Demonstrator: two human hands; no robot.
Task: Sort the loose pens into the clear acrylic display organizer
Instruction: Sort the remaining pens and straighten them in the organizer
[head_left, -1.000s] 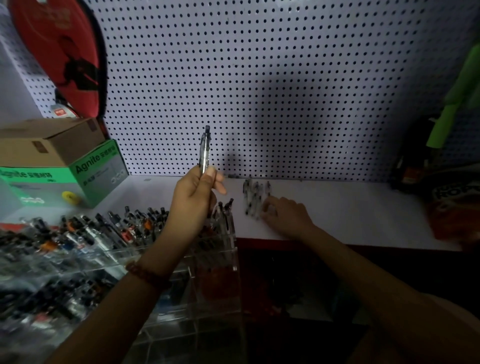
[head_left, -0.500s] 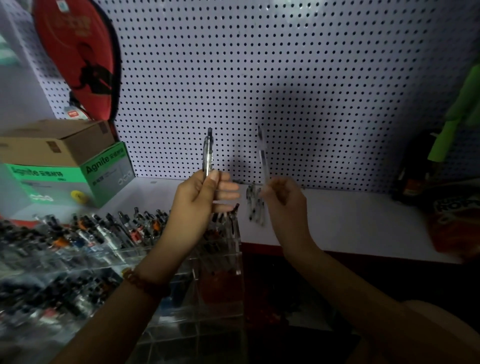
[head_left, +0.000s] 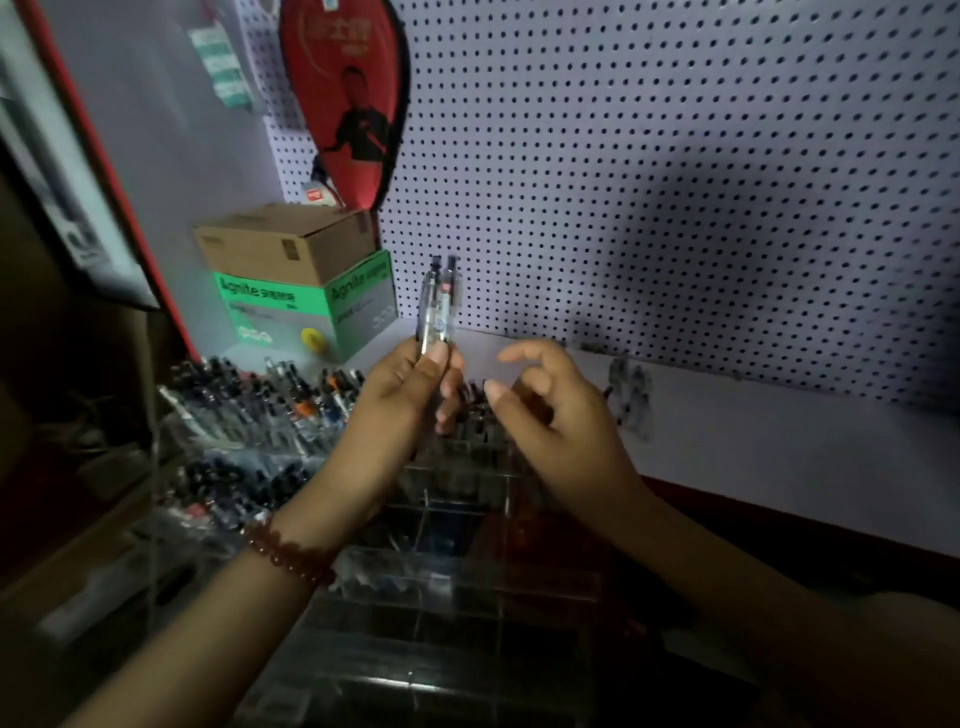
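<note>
Left hand (head_left: 410, 384) pinches two pens (head_left: 439, 306) upright by their lower ends, above the clear organizer (head_left: 467, 582). Right hand (head_left: 556, 415) is just beside it, fingers loosely apart and empty. Risk: with so low a pinch, one pen may slip into a wrong compartment.

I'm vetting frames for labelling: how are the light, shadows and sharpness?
Head view: dim; a broad shadow falls across the pegboard; the organizer is murky; the loose pens on the shelf are blurred; the held pens in the left hand read clearest.
</note>
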